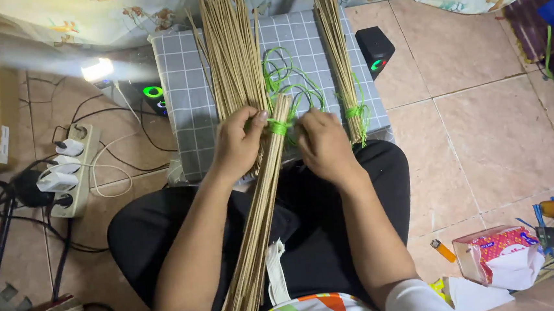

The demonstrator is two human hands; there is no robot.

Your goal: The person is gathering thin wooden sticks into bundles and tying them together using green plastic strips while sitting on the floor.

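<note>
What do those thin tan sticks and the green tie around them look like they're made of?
The thin tan sticks look like dry natural fibre, perhaps split bamboo or palm ribs: matte, straw-coloured, slightly uneven. The bright green tie looks like thin plastic string, vivid and loosely curling. The left hand and right hand grip at the tie.

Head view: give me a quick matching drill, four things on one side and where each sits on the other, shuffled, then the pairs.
Things:
1. Stick bundle with the green tie
2. Power strip
3. Orange lighter
4. Already tied bundle

Places:
A. On the tiled floor beside the tissue pack
B. On the right part of the grey checked pad
C. On the floor at the left, plugs in it
D. Across the lap, between the left hand and the right hand

Pairs: 1-D, 2-C, 3-A, 4-B
</note>
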